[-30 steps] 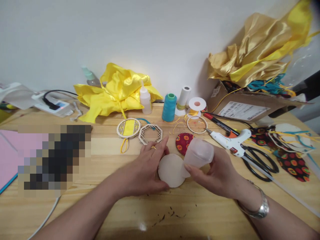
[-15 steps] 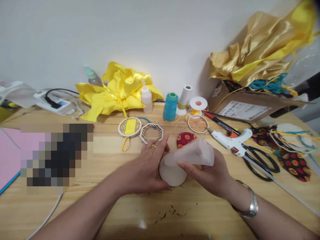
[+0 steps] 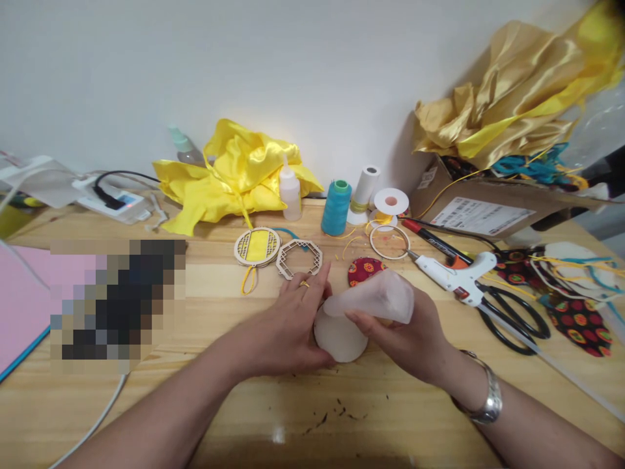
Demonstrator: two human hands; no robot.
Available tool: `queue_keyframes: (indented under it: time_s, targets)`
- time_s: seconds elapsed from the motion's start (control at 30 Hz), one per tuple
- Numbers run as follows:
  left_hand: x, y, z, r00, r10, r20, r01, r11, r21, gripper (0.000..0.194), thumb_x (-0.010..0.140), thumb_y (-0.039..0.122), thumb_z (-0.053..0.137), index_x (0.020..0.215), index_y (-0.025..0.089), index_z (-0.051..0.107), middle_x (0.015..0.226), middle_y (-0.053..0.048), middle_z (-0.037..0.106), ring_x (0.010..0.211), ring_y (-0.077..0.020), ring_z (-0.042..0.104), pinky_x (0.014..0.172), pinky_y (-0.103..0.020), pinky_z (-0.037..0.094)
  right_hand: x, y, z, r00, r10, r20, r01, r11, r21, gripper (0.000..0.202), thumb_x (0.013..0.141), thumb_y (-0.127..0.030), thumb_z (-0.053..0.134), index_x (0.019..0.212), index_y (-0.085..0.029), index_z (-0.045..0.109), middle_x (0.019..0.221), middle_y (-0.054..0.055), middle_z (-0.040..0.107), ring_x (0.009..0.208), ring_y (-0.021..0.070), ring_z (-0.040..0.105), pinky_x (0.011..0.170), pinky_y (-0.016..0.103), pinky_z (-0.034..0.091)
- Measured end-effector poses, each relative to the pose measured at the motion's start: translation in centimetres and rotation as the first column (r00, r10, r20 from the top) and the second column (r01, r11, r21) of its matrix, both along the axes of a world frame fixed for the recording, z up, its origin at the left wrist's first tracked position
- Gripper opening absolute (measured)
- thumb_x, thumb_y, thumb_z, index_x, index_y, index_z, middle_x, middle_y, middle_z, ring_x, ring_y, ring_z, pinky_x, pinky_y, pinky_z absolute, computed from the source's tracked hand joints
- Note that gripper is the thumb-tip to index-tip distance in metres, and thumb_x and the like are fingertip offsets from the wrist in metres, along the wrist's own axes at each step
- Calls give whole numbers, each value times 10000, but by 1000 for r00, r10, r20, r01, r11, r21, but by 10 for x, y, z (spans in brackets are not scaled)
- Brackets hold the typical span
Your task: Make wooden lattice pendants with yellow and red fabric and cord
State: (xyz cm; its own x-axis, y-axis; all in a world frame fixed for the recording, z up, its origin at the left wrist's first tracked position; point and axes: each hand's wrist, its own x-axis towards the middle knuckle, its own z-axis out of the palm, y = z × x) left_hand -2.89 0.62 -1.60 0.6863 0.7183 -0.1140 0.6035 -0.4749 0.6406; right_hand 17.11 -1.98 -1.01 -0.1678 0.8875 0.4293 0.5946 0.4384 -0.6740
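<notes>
A translucent white bottle [image 3: 374, 296] is tilted over a round whitish disc [image 3: 342, 339] on the wooden table. My right hand [image 3: 415, 332], with a silver bracelet at its wrist, is wrapped round the bottle. The disc lies between the thumb and fingers of my left hand [image 3: 297, 319], which holds its left edge. Just beyond the disc is a round red patterned fabric piece [image 3: 365, 270]. An octagonal wooden frame [image 3: 299, 258] touches or nearly touches my left fingertips. To its left lies a round lattice ornament [image 3: 257, 246] with a yellow loop.
Yellow satin [image 3: 234, 176], a small bottle [image 3: 291, 195], teal thread [image 3: 336, 208] and white spools stand along the wall. At right are a glue gun [image 3: 456, 277], black-handled scissors [image 3: 515, 319] and a cardboard box [image 3: 459, 202]. A pink sheet [image 3: 24, 293] lies far left.
The whole view has shifted slightly, moving the table items a little to the right. The tilted bottle has moved slightly relative to the disc. Both hands keep their hold.
</notes>
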Motion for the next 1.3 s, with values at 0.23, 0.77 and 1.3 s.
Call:
queue_keyframes:
  time_s: [0.23, 0.77, 1.3]
  targets:
    - [-2, -1, -1, 1000, 2, 3, -2, 1000, 8, 1227, 635, 357, 733, 1439, 225, -184, 1254, -96, 464, 1208, -318, 317, 1036, -508, 265, 4, 4, -1, 997, -80, -22, 81, 996, 46, 161, 745, -305, 677, 785, -205, 558, 687, -9, 632, 570, 129, 585, 517, 228, 480]
    - [-1, 0, -1, 1000, -9, 19, 9, 1000, 12, 1192, 654, 357, 720, 1442, 244, -167, 1266, -110, 461, 1230, -351, 317, 1019, -556, 260, 2, 0, 3, 997, -59, 50, 58, 998, 24, 173, 770, -340, 660, 824, -213, 555, 667, -2, 610, 549, 136, 555, 495, 244, 449]
    - [0, 0, 0, 1000, -6, 29, 6, 1000, 14, 1177, 655, 391, 724, 1454, 209, -121, 1173, -107, 514, 1182, -338, 359, 1017, -558, 239, -3, -8, 7, 992, 127, 3, -125, 979, -161, 190, 754, -337, 676, 817, -211, 549, 664, -32, 582, 511, 93, 500, 475, 209, 415]
